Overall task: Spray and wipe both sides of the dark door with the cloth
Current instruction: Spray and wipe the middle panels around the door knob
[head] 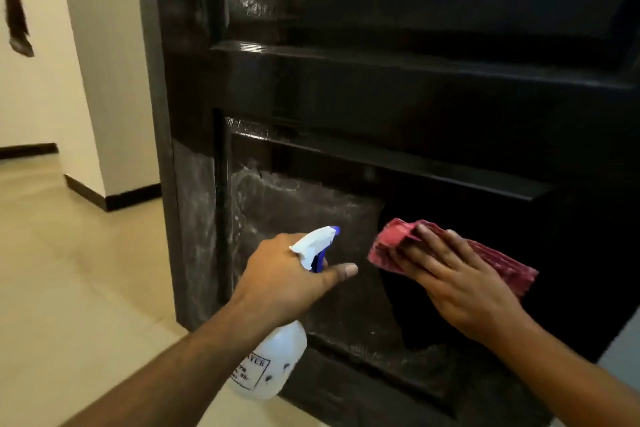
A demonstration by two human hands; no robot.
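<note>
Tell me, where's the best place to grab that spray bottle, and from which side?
By the narrow neck under the white head of the spray bottle, from the back, away from the nozzle. That leaves a finger for the blue trigger and aims it at the door, as the left hand holds it.

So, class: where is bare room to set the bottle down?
Bare floor left of the door, out to the wall's skirting. Crowded at the lower panel: left hand grips the spray bottle, right hand presses the cloth.
</note>
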